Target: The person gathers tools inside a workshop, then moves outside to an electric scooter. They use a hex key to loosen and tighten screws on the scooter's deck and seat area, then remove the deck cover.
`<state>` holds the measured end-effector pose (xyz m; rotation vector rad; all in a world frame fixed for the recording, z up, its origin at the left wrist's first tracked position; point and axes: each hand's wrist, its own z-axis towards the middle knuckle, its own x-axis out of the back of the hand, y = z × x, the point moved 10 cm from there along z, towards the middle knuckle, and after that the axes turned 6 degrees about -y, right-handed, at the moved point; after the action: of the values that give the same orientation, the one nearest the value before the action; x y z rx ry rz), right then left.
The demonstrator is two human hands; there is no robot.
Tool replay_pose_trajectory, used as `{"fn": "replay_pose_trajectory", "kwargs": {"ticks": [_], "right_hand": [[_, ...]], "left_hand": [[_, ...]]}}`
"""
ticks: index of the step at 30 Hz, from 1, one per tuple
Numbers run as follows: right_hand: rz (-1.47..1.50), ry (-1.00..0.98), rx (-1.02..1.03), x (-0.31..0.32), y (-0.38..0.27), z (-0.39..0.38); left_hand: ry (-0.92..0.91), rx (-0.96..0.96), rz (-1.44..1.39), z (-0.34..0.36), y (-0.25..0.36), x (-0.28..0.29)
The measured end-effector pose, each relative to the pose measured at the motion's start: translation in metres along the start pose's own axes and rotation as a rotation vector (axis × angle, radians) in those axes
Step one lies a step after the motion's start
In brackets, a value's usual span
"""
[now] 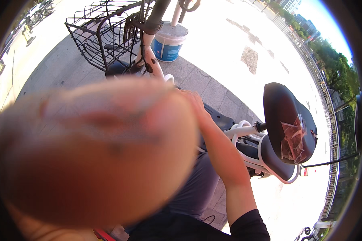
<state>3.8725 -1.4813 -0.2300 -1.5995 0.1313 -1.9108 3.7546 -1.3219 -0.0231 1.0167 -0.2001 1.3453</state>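
Note:
A large blurred shape fills the left and middle of the head view: my left hand (96, 152), very near the camera. Its fingers are smeared, and whatever it may hold cannot be made out. Behind it my right hand (192, 101) shows only in part at the end of my bare forearm. It is nearest the white frame of an electric bike (153, 64) and its black footboard (219, 118); whether it touches them I cannot tell. The right fingertips are covered by the blurred hand. My leg in dark grey trousers (195, 188) lies below.
A black wire basket (104, 44) is at the bike's front. Beyond stands a white and blue bucket (169, 44) with a pole in it. At right are the black saddle (275, 120), with torn clear plastic (294, 140) on it, and a rear seat (273, 158). A railing (332, 140) runs farther off.

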Motion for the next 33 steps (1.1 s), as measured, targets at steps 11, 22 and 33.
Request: {"fn": "replay_pose_trajectory", "kwargs": {"ticks": [11, 22, 33], "right_hand": [[-0.266, -0.146, -0.154, -0.019, 0.001, -0.001], [-0.264, -0.106, -0.119, 0.006, -0.024, -0.012], [-0.303, -0.098, -0.111, -0.012, -0.011, -0.01]], "left_hand": [[-0.175, 0.302, 0.086, 0.008, -0.094, -0.064], [-0.188, 0.363, 0.049, -0.002, -0.138, -0.096], [-0.136, 0.35, 0.086, -0.014, -0.12, -0.077]]}}
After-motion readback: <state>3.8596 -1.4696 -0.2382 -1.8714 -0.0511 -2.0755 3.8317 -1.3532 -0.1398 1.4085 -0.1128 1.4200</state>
